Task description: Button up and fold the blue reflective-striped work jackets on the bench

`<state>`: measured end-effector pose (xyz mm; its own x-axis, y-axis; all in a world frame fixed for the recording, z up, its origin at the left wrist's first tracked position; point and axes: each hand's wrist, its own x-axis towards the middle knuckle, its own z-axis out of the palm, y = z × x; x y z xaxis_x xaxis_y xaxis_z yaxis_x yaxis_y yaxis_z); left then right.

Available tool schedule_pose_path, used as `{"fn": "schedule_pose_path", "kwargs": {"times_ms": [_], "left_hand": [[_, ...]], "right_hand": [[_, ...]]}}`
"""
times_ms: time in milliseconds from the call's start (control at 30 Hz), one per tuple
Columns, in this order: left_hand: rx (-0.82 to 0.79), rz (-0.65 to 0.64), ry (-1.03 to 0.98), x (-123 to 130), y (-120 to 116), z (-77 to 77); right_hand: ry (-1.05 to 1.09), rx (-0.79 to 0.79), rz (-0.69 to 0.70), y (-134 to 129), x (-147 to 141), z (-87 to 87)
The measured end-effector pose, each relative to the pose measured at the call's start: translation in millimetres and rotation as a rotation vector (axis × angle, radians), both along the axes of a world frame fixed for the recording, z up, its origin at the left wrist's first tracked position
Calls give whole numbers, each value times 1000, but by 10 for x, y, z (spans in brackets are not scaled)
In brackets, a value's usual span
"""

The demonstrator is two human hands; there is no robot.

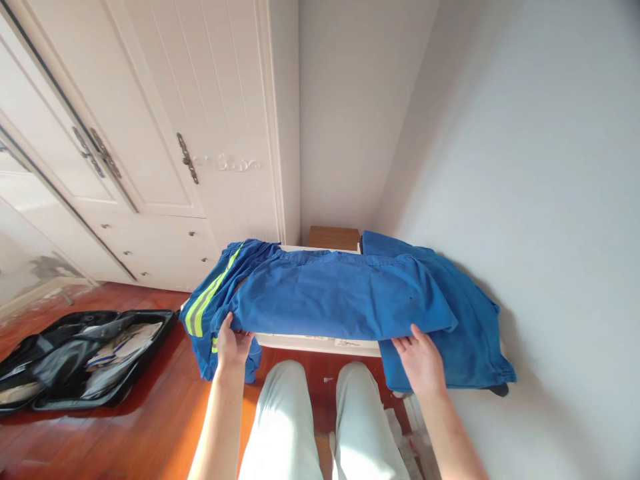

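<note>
A folded blue work garment (330, 293) lies lengthwise across a narrow white bench or table, with a seam along its far edge. At its near left corner my left hand (233, 343) is closed on the cloth, thumb on top and fingers underneath. My right hand (420, 357) pinches the near edge farther right, its fingers partly under the fabric. Under the left end is a darker blue garment (207, 297) with yellow-green and grey reflective stripes. Another blue garment (470, 327) spreads beneath the right end and hangs over the near side.
An open black suitcase (145, 373) holding clothes lies on the reddish wood floor (165, 433) at left. A white wardrobe (230, 100) stands behind, and a pale wall (540, 167) rises at right. A brown wooden box-like piece (334, 237) sits behind the bench.
</note>
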<state>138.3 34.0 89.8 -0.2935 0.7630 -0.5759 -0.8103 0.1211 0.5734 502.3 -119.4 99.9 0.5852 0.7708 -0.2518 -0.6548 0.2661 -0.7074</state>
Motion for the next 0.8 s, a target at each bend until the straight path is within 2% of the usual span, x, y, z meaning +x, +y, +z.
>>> {"fn": "schedule_pose_path", "kwargs": {"times_ms": [100,200,267,367,433,600,733,800], "left_hand": [[81,-37,-71,1,-22,110],[167,-64,-96,16,-63,163],[191,-89,-102,22,-81,186],[170,-147,-84,21,-83,231],[139,-178,-52,23,-73,267],[162,-153,37,97,-46,313],[143,-112,133,196,27,296],[62,-45,188,223,94,276]], "right_hand": [[0,4,-40,-91,477,203],[-10,-46,64,-103,981,354],[-40,-141,169,-28,1265,417],[-156,-407,367,240,1529,533],[-217,-538,494,496,1579,659],[-275,-578,660,1109,1491,959],[-420,-716,783,1398,1424,927],[-544,-694,783,1490,1381,873]]}}
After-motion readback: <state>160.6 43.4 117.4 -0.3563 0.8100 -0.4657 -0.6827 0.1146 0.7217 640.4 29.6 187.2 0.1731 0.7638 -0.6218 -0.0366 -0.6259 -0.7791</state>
